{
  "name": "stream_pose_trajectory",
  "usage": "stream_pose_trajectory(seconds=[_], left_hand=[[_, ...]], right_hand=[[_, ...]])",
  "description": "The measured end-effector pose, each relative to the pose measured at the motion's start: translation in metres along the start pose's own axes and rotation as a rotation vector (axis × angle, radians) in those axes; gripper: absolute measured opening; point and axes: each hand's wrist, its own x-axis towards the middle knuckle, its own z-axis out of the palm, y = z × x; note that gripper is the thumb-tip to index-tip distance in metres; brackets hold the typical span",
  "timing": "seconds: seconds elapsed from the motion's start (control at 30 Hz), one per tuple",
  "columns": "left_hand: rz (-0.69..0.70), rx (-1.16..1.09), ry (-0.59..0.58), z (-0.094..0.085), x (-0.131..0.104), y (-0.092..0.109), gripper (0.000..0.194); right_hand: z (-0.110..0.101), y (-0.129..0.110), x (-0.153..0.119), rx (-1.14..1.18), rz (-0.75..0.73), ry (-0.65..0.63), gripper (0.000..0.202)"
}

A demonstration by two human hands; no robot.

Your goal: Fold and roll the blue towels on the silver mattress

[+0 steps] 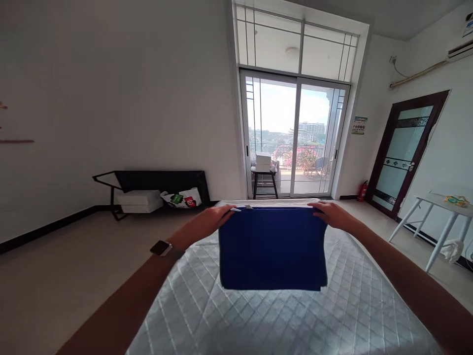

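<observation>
Head camera view gives me both arms of the person, stretched forward from the lower corners, the elbows well apart and the hands coming nearer to each other. The left hand (pixel 217 217) holds the upper left corner of a dark blue sheet (pixel 273 249), its fingers narrow over the edge, and a small white piece (pixel 235 209) is at its fingertips. The right hand (pixel 330 214) bends inward at the wrist and grips the upper right corner, also with a narrow grasp. On the left wrist there is a watch (pixel 161 248). The sheet is spread between the two hands, in the middle, over a silver quilted cover (pixel 266 320); its top edge is almost level, and its lower right corner shows several layers. Whether the lower edge touches the cover, I cannot tell. Bare quilted surface lies at both sides of the sheet and on the near side. The far edge of the cover is just behind the hands, and floor (pixel 74 276) is open on the left, before the black bench (pixel 166 180). On the right, a white stool (pixel 441 203) is well apart from the right hand.
</observation>
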Motion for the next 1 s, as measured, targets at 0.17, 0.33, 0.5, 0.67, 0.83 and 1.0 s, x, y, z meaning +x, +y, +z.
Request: stream_pose_trajectory(seconds=[0.17, 0.33, 0.5, 0.67, 0.83, 1.0], left_hand=[[-0.013, 0.111, 0.103, 0.014, 0.002, -0.018, 0.050], [0.095, 0.139, 0.134, 0.090, -0.062, -0.017, 0.040], [0.297, 0.274, 0.045, 0.199, -0.151, -0.004, 0.037], [0.301, 0.306, 0.001, 0.227, -0.188, 0.003, 0.034], [0.271, 0.260, -0.020, 0.212, -0.215, 0.015, 0.042], [0.112, 0.196, -0.151, 0.226, -0.251, 0.027, 0.047]], right_hand=[[0.016, 0.002, 0.017, -0.109, 0.049, 0.080, 0.032], [0.084, -0.007, -0.031, -0.149, 0.040, 0.086, 0.032], [0.181, -0.020, -0.099, -0.148, 0.037, -0.042, 0.036], [0.218, -0.029, -0.136, -0.158, 0.039, -0.023, 0.033], [0.215, -0.041, -0.165, -0.146, 0.013, 0.014, 0.031], [0.221, -0.056, -0.196, -0.117, 0.005, 0.050, 0.037]])
